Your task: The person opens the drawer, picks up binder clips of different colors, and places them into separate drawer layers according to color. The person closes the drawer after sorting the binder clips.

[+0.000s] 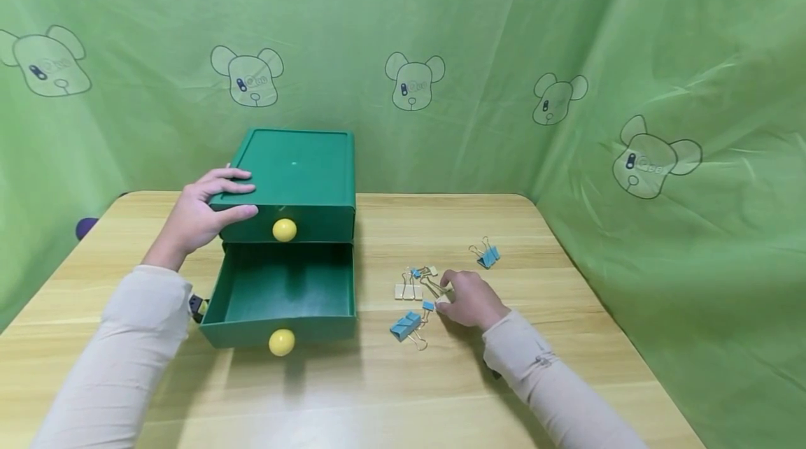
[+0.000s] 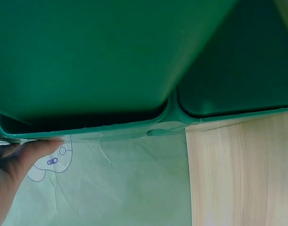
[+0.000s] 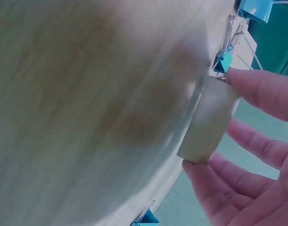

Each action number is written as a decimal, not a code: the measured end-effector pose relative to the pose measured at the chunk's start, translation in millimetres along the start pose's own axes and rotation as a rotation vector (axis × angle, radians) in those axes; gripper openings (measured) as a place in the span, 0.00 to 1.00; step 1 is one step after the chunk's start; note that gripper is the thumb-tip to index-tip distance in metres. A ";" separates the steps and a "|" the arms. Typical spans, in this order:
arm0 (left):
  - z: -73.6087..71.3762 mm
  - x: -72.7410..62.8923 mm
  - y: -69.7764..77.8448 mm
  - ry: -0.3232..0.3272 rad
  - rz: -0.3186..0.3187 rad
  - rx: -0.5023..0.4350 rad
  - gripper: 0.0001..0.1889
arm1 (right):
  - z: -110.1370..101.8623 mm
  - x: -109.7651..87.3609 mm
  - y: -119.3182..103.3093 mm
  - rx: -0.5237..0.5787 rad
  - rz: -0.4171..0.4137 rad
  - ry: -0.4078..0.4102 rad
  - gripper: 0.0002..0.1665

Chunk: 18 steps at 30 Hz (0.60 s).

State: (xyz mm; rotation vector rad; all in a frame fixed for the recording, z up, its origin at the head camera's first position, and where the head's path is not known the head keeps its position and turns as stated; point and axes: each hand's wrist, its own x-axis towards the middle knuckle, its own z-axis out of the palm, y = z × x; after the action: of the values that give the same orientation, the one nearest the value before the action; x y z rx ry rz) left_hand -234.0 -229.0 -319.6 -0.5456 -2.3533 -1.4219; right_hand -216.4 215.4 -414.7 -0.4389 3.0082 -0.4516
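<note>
A green two-drawer box [image 1: 296, 166] stands on the table with its lower drawer [image 1: 283, 331] pulled out and its upper drawer [image 1: 327, 224] closed. My left hand [image 1: 200, 210] rests on the box's front left top corner, fingers extended over the top and thumb along the front. To the right, my right hand [image 1: 472, 298] pinches a cream binder clip [image 3: 209, 120] by its two ends, close over the table. Beside that hand lie a white binder clip [image 1: 408, 291], a larger blue binder clip [image 1: 406, 325] and a small blue binder clip [image 1: 428, 306].
Another blue binder clip [image 1: 488, 255] lies farther back on the right. Small clips [image 1: 423, 272] sit behind the white one. Yellow ball knobs [image 1: 282, 342] stick out from the drawers. Green curtain [image 1: 466, 120] surrounds the wooden table [image 1: 390, 400].
</note>
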 end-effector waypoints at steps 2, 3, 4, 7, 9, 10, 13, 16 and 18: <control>0.1 -0.4 -0.2 -0.004 -0.005 -0.002 0.21 | -0.3 -0.9 0.1 0.012 0.004 0.013 0.25; 0.1 -0.6 -0.4 -0.006 -0.008 -0.003 0.21 | -0.7 -1.5 -0.1 0.016 0.009 0.017 0.25; 0.1 -0.7 -0.4 -0.006 -0.010 -0.004 0.21 | -1.1 -2.0 -0.2 0.020 0.015 0.022 0.25; -0.1 -0.6 -0.5 -0.006 -0.014 -0.006 0.21 | -2.6 -3.4 -0.3 0.035 0.027 0.036 0.26; -0.3 -0.2 -0.4 -0.004 -0.015 -0.008 0.20 | -3.5 -4.4 -0.1 0.041 0.029 0.046 0.26; -0.3 0.1 -0.3 -0.003 -0.015 -0.009 0.20 | -3.7 -4.8 0.1 0.042 0.025 0.055 0.26; -0.4 0.6 -0.1 0.002 -0.014 -0.008 0.20 | -4.5 -6.4 0.2 0.042 0.004 0.073 0.27; -0.3 0.4 -0.2 0.004 -0.011 -0.010 0.20 | -5.2 -8.1 -0.6 0.044 -0.015 0.084 0.27; -0.1 0.1 -0.4 0.003 -0.010 -0.011 0.20 | -5.8 -9.2 -1.3 0.046 -0.025 0.089 0.25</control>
State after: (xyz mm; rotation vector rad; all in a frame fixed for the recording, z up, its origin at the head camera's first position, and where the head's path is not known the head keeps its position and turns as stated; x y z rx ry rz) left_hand -234.3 -229.2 -319.8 -0.5354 -2.3507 -1.4401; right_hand -207.8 218.4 -408.5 -0.4654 3.0736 -0.5557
